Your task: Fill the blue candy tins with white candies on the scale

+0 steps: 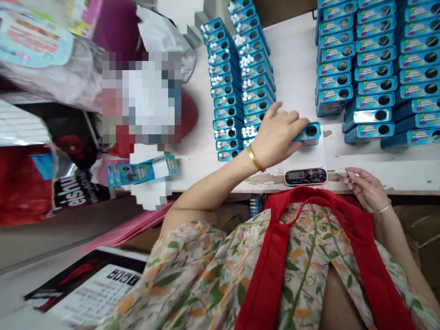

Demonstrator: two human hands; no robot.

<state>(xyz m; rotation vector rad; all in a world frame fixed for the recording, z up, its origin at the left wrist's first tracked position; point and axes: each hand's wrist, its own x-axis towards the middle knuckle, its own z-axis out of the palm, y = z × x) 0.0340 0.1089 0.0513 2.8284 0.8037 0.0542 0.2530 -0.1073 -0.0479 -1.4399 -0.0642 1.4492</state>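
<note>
My left hand [278, 133], with a gold bangle at the wrist, is closed on a small blue box [309, 133] with a round hole in its lid. The box rests on the white platform of a small digital scale [305, 176]. Just left of the hand stand two long rows of open blue boxes filled with white candies [240, 73]. My right hand [364, 185], with a thin bracelet, lies at the table's near edge right of the scale. Its fingers are loosely curled with nothing visible in them.
Stacks of closed blue boxes [378, 68] fill the far right of the white table [295, 59]. A blue carton [144, 172] lies at the left edge. Plastic bags and packaging [37, 68] pile at left. A printed sheet [89, 293] lies low left.
</note>
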